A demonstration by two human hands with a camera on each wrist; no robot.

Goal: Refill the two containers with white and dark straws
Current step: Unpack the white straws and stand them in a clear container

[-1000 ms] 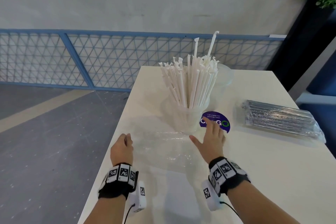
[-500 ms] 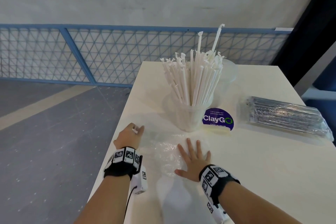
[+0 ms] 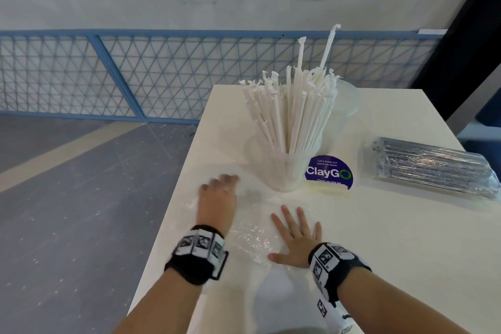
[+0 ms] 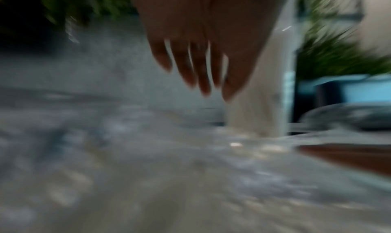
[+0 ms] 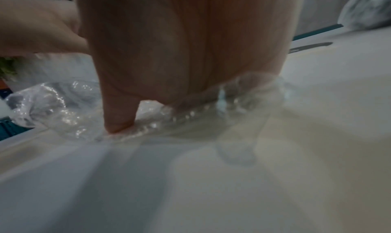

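A clear cup (image 3: 287, 171) stands mid-table, packed with white paper-wrapped straws (image 3: 292, 116). Behind it stands a second clear cup (image 3: 345, 106) that looks empty. A sealed pack of dark straws (image 3: 433, 168) lies to the right. An empty crumpled clear wrapper (image 3: 252, 236) lies flat in front of the cup. My right hand (image 3: 295, 236) presses on it with fingers spread, palm down (image 5: 180, 52). My left hand (image 3: 217, 198) reaches over the wrapper's left part with straight fingers (image 4: 201, 69), blurred by motion and holding nothing.
A round purple ClayGo sticker (image 3: 329, 172) lies beside the full cup. The white table (image 3: 393, 266) has its left edge just beside my left wrist, with grey floor below. A blue mesh fence (image 3: 162, 76) runs behind the table.
My left hand has uncurled and slid forward and right over the wrapper. My right hand came back from the sticker earlier and stays flat on the wrapper.
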